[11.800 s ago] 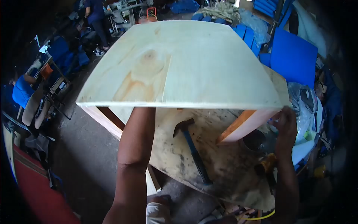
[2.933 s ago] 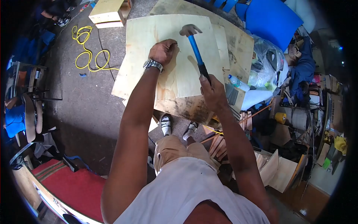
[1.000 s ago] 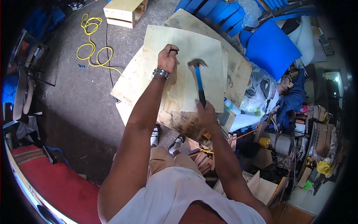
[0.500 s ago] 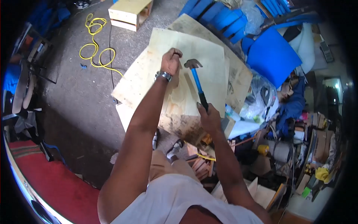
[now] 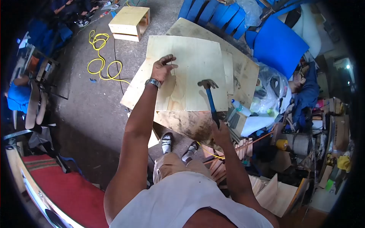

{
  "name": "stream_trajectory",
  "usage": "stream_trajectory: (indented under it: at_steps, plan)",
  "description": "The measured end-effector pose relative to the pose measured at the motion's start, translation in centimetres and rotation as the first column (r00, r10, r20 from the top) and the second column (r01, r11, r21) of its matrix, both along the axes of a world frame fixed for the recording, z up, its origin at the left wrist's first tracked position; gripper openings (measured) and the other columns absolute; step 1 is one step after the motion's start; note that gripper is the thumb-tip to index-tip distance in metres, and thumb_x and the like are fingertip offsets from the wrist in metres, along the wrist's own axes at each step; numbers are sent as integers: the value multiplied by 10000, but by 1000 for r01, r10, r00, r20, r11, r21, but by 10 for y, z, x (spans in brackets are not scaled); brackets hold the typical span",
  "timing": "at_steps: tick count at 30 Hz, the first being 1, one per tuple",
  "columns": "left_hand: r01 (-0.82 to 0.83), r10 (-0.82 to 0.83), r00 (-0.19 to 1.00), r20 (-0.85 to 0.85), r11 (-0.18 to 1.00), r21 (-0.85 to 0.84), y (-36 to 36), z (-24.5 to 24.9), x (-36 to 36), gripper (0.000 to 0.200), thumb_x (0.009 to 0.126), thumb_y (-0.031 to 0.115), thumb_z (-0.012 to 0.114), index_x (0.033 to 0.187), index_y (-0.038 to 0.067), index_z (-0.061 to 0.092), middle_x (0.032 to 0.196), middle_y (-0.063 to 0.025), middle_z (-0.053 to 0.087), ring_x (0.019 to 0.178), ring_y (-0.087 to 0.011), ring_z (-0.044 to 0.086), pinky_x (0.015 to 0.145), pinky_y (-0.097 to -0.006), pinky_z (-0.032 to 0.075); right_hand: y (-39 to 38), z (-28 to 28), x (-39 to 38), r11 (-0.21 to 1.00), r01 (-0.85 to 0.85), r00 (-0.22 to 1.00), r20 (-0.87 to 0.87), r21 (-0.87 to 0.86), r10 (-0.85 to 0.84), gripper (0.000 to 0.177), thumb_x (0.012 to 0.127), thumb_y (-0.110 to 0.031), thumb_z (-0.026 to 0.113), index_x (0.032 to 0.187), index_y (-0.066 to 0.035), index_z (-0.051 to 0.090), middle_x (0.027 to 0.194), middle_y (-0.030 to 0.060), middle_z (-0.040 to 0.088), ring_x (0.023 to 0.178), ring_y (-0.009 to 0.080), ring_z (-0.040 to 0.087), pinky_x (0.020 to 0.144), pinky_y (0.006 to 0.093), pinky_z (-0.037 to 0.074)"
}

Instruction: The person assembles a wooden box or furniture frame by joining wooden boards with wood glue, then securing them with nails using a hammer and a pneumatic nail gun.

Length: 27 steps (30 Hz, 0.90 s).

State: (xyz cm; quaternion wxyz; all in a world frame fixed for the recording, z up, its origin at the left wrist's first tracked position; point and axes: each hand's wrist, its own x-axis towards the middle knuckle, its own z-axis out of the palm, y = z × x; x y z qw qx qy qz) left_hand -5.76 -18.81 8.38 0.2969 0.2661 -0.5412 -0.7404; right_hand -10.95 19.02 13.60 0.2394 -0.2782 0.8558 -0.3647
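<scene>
My left hand (image 5: 162, 70), with a metal watch on its wrist, is over the left part of a pale plywood sheet (image 5: 201, 53). Its thumb and forefinger pinch what looks like a thin nail (image 5: 172, 63). In my right hand (image 5: 221, 133) is a claw hammer (image 5: 210, 99) with a blue shaft and black grip, its fingers wrapped round the grip's end. The hammer's head is above the right half of the sheet, apart from my left hand. The sheet lies on other, stained boards (image 5: 186, 123).
A small wooden box (image 5: 125, 24) and a coiled yellow cable (image 5: 99, 64) are on the floor ahead. Blue foam (image 5: 279, 47), plastic bags and a bottle (image 5: 240, 107) lie to the right. Wood scraps (image 5: 218, 169) are near my feet; red cloth (image 5: 64, 190) is at left.
The camera view has shifted. My left hand has moved left over the sheet, and its pinch shows more plainly. The hammer and my right hand have come back toward me, away from the left hand.
</scene>
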Motion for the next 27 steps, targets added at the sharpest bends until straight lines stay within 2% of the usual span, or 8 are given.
stream_trajectory:
  at_steps: [1,4,8,11,14,18,23,27]
  plan:
    - [24,-9,992,129,993,-117,9,1,4,459,815,-1,682,1258,-66,583,1275,-168,620,908,-189,672,784,-282,549,13,-14,7,1000,15,1000,-12,3,-15,439,978,-452,571,818,-43,577,606,-13,502,570,98,496,532,315,401]
    - [125,-115,981,155,990,-62,13,-9,-5,372,822,124,791,1139,-29,672,1250,-150,627,917,-174,667,782,-305,548,25,-19,14,997,61,990,122,51,-66,415,950,-411,601,818,-18,594,615,44,543,594,149,552,562,353,429]
    - [68,-28,994,103,909,-412,12,-31,-28,211,875,148,756,1027,5,722,1016,-77,700,867,-129,649,769,-276,544,21,-11,10,985,97,962,241,139,-129,423,930,-408,633,806,-4,608,618,79,562,602,181,583,580,378,448]
    - [98,-71,992,101,950,-297,23,-15,-36,180,889,107,732,1035,3,715,958,-59,706,854,-124,651,784,-260,537,28,-23,9,991,106,962,243,77,-122,434,928,-428,642,829,-6,615,620,98,569,594,197,585,582,385,450]
    - [108,-72,989,127,946,-305,28,-26,-44,166,889,121,715,1036,44,723,931,-59,732,849,-116,654,799,-270,521,24,-9,13,994,78,994,68,82,-84,439,935,-440,634,850,-10,618,621,118,569,589,219,580,578,396,441]
    - [114,-43,978,204,931,-347,33,-32,-44,179,910,186,691,1055,85,722,904,-47,744,830,-127,678,780,-279,531,18,3,18,995,103,991,89,-17,-101,436,941,-437,623,878,-5,620,640,145,580,605,273,592,584,405,448]
    - [147,76,925,372,832,-535,43,-14,-38,176,937,243,662,1056,126,719,919,-65,746,838,-159,703,776,-293,541,0,21,8,995,99,989,107,-8,-97,421,940,-412,629,889,6,616,663,174,592,612,328,604,588,419,459]
    - [217,157,890,427,679,-702,46,-7,-36,184,926,278,663,1067,171,713,959,-86,739,866,-221,713,782,-327,547,-19,18,6,990,123,992,-26,-62,-125,420,935,-404,631,905,15,621,675,196,610,647,348,643,604,447,472]
